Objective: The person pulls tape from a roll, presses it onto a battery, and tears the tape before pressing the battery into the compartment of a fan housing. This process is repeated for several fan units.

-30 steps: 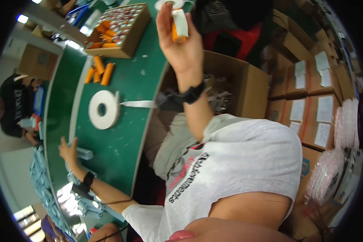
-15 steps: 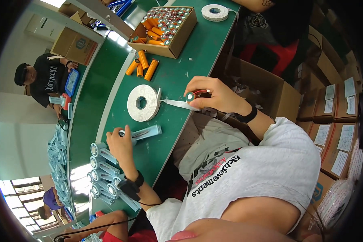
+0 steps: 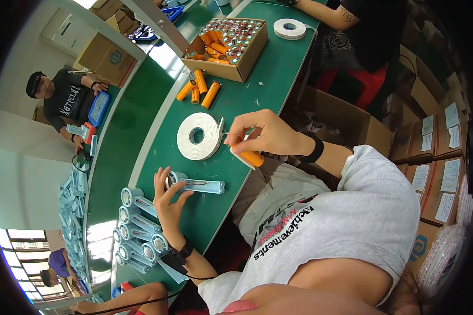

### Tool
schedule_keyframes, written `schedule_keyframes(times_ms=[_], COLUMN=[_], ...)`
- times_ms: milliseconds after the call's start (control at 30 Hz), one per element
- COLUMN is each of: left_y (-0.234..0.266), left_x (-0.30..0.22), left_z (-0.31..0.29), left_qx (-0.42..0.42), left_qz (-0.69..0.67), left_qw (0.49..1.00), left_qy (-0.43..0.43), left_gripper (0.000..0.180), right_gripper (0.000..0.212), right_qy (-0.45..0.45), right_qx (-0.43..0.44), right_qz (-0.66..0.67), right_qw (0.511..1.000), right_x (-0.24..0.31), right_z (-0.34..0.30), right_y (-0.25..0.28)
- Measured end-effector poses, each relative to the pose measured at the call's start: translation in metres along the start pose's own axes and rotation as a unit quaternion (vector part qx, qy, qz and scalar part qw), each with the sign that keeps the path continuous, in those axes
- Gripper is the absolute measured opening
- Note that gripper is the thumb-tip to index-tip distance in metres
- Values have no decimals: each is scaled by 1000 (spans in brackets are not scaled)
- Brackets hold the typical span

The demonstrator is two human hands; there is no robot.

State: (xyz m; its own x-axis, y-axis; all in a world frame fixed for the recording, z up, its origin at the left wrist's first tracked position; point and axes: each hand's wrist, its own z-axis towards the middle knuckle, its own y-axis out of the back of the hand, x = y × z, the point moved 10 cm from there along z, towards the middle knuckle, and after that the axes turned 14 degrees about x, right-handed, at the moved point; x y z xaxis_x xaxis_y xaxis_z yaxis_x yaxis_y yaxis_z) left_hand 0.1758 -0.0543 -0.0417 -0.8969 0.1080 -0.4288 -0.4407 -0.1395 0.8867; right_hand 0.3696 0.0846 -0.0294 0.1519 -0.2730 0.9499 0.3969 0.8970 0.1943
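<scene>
Right hand: the fingers are gripping one orange battery, with a white strip on it.
Battery place: at 4 o'clock from the tape roll.
Left hand: the fingers curve at the round end of one blue fan; whether they grip it, I cannot tell.
Fan place: at 6 o'clock from the tape roll.

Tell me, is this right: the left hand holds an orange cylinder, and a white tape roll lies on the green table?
No: the head view shows the right hand, not the left hand, holding the orange cylinder. A white tape roll does lie on the green table.
</scene>
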Motion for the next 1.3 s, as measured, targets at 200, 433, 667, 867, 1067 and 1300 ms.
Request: schedule_keyframes(times_ms=[200,433,667,867,1067,1300], left_y=[-9,-31,-26,-36,-35,-36], left_x=[-19,0,14,14,28,41], left_z=[17,28,21,20,16,13], left_qx=[47,100,10,16,40,29], left_qz=[133,160,132,180,92,20], left_qw=[990,982,991,984,995,999], left_qy=[-27,-3,-19,3,4,-18], left_gripper=[31,32,32,28,23,23], right_gripper=[15,13,12,13,14,17], right_qy=[-63,66,140,206,186,210], right_qx=[236,180,121,40,31,-41], right_qz=[-77,-178,-151,-122,-169,-179], right_qw=[967,965,971,970,967,960], right_x=[-3,25,15,1,-26,-31], right_z=[32,50,58,68,67,60], right_y=[-43,-44,-61,-81,-103,-108])
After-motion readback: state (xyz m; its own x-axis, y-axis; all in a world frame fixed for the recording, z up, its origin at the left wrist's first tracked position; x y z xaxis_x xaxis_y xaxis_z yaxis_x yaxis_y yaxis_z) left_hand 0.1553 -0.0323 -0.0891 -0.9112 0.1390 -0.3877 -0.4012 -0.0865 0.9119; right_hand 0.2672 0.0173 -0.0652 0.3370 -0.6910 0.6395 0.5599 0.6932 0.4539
